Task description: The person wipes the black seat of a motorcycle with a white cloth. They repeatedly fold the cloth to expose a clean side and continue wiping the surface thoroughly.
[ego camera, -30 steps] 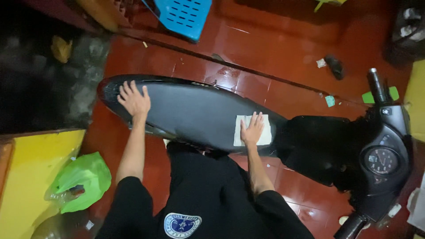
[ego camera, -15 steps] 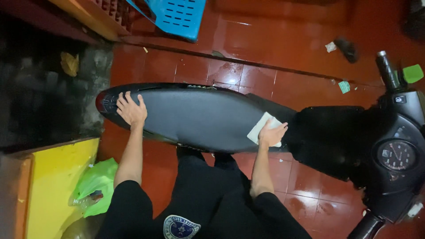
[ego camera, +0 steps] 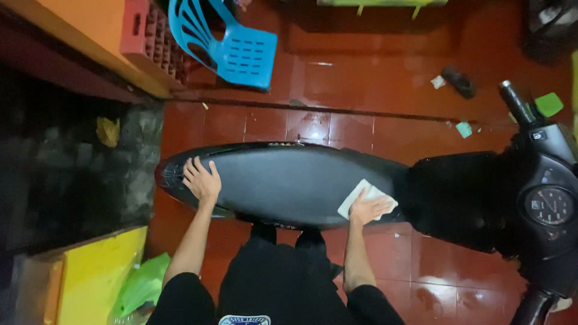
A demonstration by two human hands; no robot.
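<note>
Red tile floor (ego camera: pixel 337 78); right hand (ego camera: pixel 368 207) presses cloth (ego camera: pixel 364 194) near seat (ego camera: pixel 289 180) edge.

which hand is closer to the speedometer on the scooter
Right. The right hand presses a white cloth on the front end of the seat, toward the speedometer. The left hand lies flat at the seat's rear end, much farther away.

The person wears black short sleeves, dark trousers and a round chest badge (ego camera: pixel 244 319).
</note>
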